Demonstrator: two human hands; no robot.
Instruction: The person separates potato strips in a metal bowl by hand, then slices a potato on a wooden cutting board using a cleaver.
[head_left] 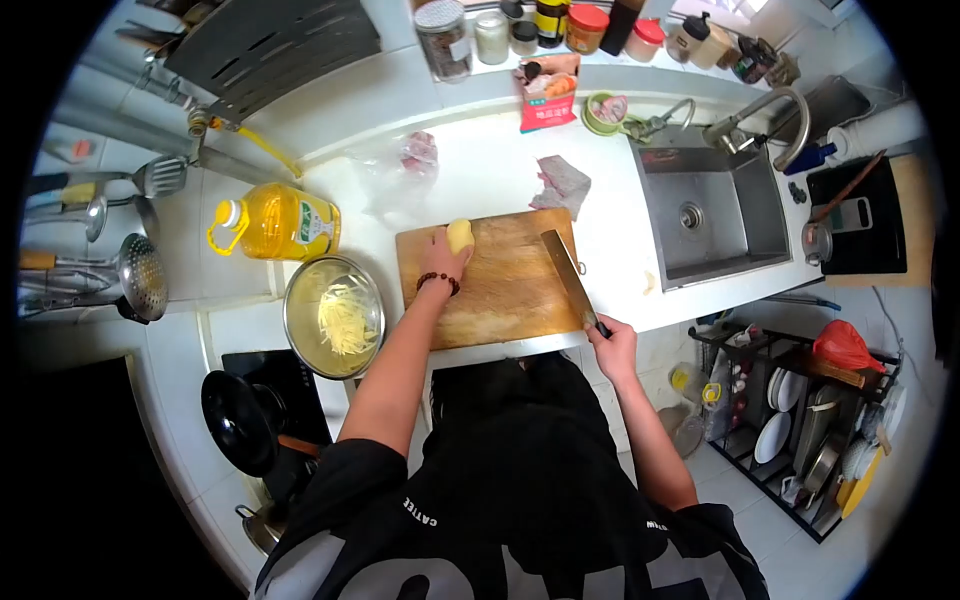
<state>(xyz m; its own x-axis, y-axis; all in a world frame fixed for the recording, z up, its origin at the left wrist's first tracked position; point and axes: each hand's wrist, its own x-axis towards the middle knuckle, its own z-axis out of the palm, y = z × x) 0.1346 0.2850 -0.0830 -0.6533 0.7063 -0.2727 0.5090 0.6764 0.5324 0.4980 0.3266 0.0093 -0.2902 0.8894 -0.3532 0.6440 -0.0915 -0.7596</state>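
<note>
Nearest, at the cutting board's (pixel 500 290) front right corner, the right hand (pixel 612 345) is closed around the handle of a cleaver (pixel 565 275), whose blade lies across the board's right side. At the board's far left, the left hand (pixel 440 262) cups a peeled potato (pixel 459 236), fingers curled over it. Left of the board sits a steel bowl (pixel 333 316) of potato shreds. For clean slicing, I judge the fingertips should stay tucked back, the potato resting flat.

Head camera looks steeply down, wide-angle, over the cutting board (pixel 500 275) and counter (pixel 480 160).
</note>
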